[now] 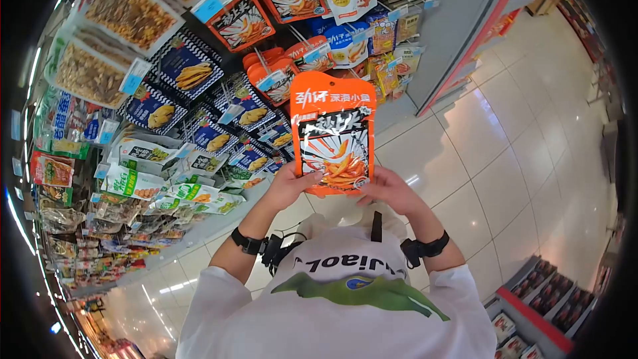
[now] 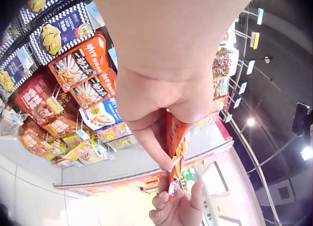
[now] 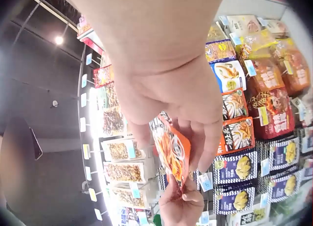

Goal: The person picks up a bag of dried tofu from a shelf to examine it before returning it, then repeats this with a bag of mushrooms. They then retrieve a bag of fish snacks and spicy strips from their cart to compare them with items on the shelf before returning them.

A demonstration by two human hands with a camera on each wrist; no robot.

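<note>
An orange snack packet with white lettering and a picture of small fish is held upright in front of the person's chest. My left hand grips its lower left corner, my right hand its lower right corner. In the left wrist view the left hand pinches the packet's edge, with the right hand below. In the right wrist view the right hand holds the packet between thumb and fingers, and the left hand shows beneath it.
A shop rack of hanging snack packets fills the left and top, with several more orange packets on pegs just behind the held one. Shiny tiled floor spreads to the right. A low shelf stands at the lower right.
</note>
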